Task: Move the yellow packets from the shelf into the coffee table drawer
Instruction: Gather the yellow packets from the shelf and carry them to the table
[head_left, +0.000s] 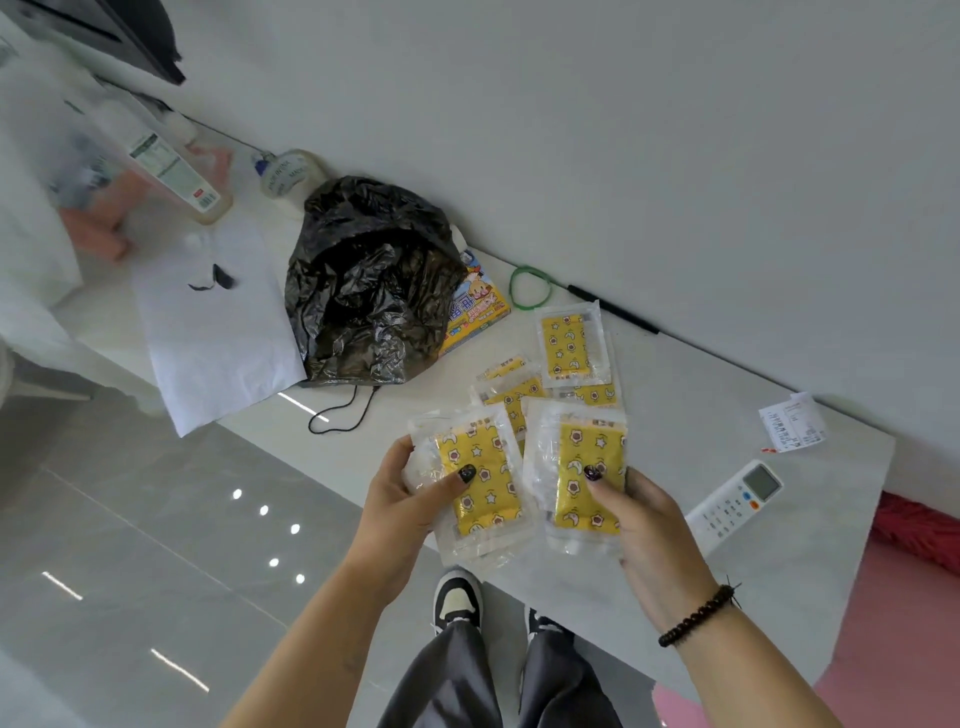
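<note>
now the left hand (410, 499) pinches one yellow packet (480, 486) and the right hand (644, 519) pinches another (584, 475), both above the shelf's (810, 561) front edge. better stack them in one hand, then collect the loose packets (569, 345) lying nearer the shelf's back edge.

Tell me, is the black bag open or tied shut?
Open. The black bag gapes at the top, its drawstring lying loose on the shelf.

1. Your left hand (410, 499) holds one packet (480, 486), your right hand (641, 525) another (587, 467), side by side.
2. More packets (569, 345) lie on the shelf (675, 395) behind them.
3. A bag (363, 280) sits left of those, a remote (735, 501) to the right.
</note>
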